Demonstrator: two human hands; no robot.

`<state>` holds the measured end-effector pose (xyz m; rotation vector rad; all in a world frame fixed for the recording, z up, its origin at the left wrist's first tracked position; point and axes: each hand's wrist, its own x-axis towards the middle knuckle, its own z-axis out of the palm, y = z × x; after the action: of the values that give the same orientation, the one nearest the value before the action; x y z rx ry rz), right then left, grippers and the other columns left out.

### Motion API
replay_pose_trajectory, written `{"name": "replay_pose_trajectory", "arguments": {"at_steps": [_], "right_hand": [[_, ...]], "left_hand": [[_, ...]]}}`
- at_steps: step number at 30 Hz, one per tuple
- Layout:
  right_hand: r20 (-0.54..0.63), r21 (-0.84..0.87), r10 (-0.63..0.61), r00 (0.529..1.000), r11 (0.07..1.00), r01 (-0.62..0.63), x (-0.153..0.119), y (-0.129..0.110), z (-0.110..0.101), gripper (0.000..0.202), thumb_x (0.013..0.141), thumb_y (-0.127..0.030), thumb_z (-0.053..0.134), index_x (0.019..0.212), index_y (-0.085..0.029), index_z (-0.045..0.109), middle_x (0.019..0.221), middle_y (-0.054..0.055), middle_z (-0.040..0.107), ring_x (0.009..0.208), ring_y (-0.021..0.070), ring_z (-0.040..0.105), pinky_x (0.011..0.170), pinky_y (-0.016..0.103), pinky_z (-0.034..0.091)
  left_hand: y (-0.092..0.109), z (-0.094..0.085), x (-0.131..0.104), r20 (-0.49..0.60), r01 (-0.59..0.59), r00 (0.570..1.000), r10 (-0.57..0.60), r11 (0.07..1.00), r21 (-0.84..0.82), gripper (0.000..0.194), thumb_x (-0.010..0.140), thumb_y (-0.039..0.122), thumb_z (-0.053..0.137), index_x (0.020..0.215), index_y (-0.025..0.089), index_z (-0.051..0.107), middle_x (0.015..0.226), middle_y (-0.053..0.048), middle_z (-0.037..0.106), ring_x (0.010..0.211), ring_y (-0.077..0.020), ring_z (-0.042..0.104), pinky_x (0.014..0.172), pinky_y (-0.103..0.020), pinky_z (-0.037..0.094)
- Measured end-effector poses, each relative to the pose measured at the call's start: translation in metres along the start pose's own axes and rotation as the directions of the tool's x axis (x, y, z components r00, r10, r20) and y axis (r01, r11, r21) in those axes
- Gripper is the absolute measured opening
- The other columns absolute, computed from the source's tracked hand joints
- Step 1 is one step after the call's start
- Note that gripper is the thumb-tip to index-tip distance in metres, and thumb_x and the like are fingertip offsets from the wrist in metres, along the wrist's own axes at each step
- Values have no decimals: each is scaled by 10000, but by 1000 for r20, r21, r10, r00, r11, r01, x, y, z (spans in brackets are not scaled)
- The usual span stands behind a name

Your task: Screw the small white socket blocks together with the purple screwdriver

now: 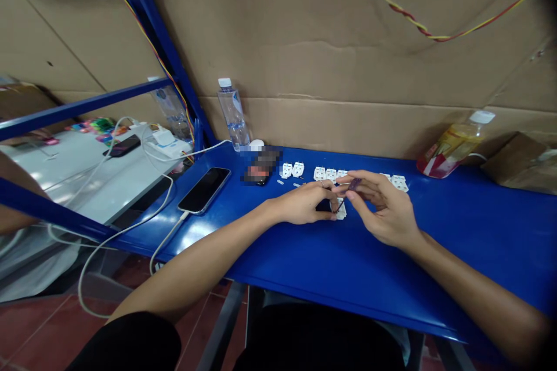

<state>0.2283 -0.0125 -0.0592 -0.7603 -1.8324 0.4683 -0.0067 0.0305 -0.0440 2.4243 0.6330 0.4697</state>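
My right hand (385,208) is closed around the dark purple handle of a small screwdriver (355,184). Its thin shaft slants down and left to a white plastic part (342,212) on the blue table. Fingers and thumb of my left hand (307,203) grip that white part from its left side; where the screwdriver tip meets it is too small to make out. Behind my hands runs a row of similar white plastic parts (319,173), some partly hidden by my right hand. More of them (399,184) lie past that hand.
A phone (204,190) on a white cable (167,237) lies at the left. Behind it stand a water bottle (234,119) and a blurred-out dark item (262,167). A drink bottle (452,148) and cardboard box (517,159) are at the right. A blue frame post (159,40) rises left.
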Motion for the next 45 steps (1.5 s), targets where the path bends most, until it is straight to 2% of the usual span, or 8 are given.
{"name": "replay_pose_trajectory", "arguments": {"at_steps": [5,11,17,23,29,34,40,45], "right_hand": [[-44,-34,-118,992,993,117,4,-6,0,477,967,-161,809,1393,-369,753,1214,27,829,1030,229,846,831,402,787],[-26,-22,5,1000,1000,-5,0,-3,1,543,1007,-194,757,1527,-301,644,1292,70,834,1095,259,864,956,429,768],[-61,-38,-135,989,990,133,5,-7,0,461,965,-182,814,1384,-370,764,1197,33,837,1009,235,848,802,399,790],[-7,16,10,1000,1000,-10,0,-3,0,540,1028,-204,730,1549,-298,627,1325,86,823,1120,264,858,980,444,762],[-59,-38,-118,991,993,116,4,-8,-1,494,960,-172,818,1407,-370,749,1219,37,819,1021,232,838,837,418,795],[-35,-9,-6,999,1000,6,1,-5,1,558,1006,-182,758,1537,-310,642,1301,69,829,1072,246,865,946,416,772],[-54,-30,-95,994,995,93,4,-5,-1,493,981,-176,793,1432,-363,731,1225,33,829,1005,234,852,862,424,784],[14,67,51,999,996,-52,-1,0,0,632,1025,-216,742,1604,-371,541,1326,60,809,1152,277,846,990,483,755]], "left_hand": [[1,1,0,-14,-13,1000,13,1000,-26,35,997,214,772,996,192,745,1268,-112,706,1231,-287,693,1119,-464,529],[0,0,0,0,3,1000,-3,1000,2,68,1004,253,775,1001,199,735,1323,-113,703,1247,-300,686,1132,-485,517],[1,0,0,-6,-10,1000,10,999,-36,37,990,212,773,1000,195,741,1263,-110,705,1236,-286,688,1138,-467,519],[0,0,0,-5,2,1000,-2,1000,-8,70,992,252,781,989,199,736,1311,-114,702,1252,-306,683,1135,-490,515],[0,0,0,-1,-21,1000,21,999,-26,52,1002,232,767,997,195,731,1249,-107,697,1233,-283,688,1120,-454,524],[-1,-1,0,6,-7,1000,7,1000,4,84,1015,271,768,1002,197,729,1286,-110,695,1251,-301,684,1133,-478,519],[0,-1,-1,4,-14,1000,14,1000,-10,73,1021,266,771,1032,196,750,1284,-109,697,1241,-281,692,1138,-450,517],[2,-1,-2,-3,9,1000,-9,1000,-3,79,1015,272,770,1030,198,749,1323,-121,714,1283,-308,683,1155,-474,504]]}}
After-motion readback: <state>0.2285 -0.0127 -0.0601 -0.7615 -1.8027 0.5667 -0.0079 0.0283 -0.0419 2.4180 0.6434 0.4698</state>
